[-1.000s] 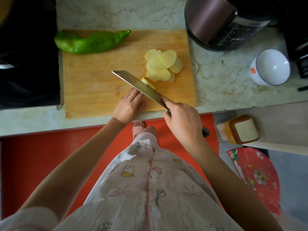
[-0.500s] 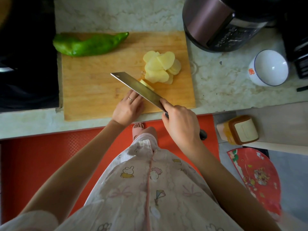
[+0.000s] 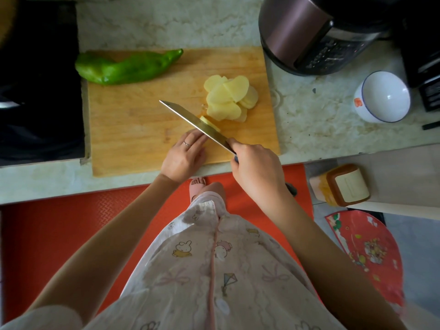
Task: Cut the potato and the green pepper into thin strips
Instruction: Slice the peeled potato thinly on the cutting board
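Observation:
A wooden cutting board (image 3: 133, 129) lies on the marble counter. A whole green pepper (image 3: 126, 67) rests at its far left corner. Several pale potato slices (image 3: 228, 96) are piled at the board's right. My right hand (image 3: 257, 170) grips the handle of a cleaver (image 3: 195, 123), whose blade runs diagonally across the board. A small potato piece (image 3: 210, 123) shows just beyond the blade. My left hand (image 3: 184, 156) sits on the near side of the blade, fingers curled down against the remaining potato, which the hand and the blade mostly hide.
A dark cooker (image 3: 314, 34) stands right behind the board. A white bowl (image 3: 382, 96) sits to the right. A black hob (image 3: 38, 86) borders the board's left. Below the counter edge are an orange floor mat (image 3: 71, 222) and a lidded container (image 3: 342, 186).
The blade and both hands have stayed almost in place on the potato; the view has shifted slightly. The slice pile and pepper have not moved.

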Demonstrator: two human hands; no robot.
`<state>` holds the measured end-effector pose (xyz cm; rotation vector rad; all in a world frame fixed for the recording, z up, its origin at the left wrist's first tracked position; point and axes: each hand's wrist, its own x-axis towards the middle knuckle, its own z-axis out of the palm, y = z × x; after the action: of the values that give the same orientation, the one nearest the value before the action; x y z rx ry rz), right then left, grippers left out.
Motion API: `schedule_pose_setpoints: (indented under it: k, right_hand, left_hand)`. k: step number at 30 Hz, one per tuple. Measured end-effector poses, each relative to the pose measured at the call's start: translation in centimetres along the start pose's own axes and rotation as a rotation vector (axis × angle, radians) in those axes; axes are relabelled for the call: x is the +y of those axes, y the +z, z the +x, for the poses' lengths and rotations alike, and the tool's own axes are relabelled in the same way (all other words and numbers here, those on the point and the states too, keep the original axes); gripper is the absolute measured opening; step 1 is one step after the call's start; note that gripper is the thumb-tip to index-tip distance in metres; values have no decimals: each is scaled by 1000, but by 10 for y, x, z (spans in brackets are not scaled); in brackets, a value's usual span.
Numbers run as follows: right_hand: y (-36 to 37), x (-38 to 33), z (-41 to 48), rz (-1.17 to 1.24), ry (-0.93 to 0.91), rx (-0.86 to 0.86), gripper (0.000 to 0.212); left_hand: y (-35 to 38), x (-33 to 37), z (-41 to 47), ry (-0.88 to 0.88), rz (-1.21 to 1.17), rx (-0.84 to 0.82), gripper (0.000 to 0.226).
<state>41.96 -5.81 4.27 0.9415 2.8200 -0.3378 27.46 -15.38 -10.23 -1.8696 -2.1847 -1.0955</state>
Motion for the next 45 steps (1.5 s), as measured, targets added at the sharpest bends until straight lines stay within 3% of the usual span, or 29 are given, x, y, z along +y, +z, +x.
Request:
schedule_pose_setpoints:
  k: [13,45]
  right_hand:
    - [6,5,11,37,-3,-33,19]
    - [27,16,56,163,42,-191,12]
  left_hand:
    - [-2,0,1,24,-37,34,51]
    - [0,1,3,3,-41,50,49]
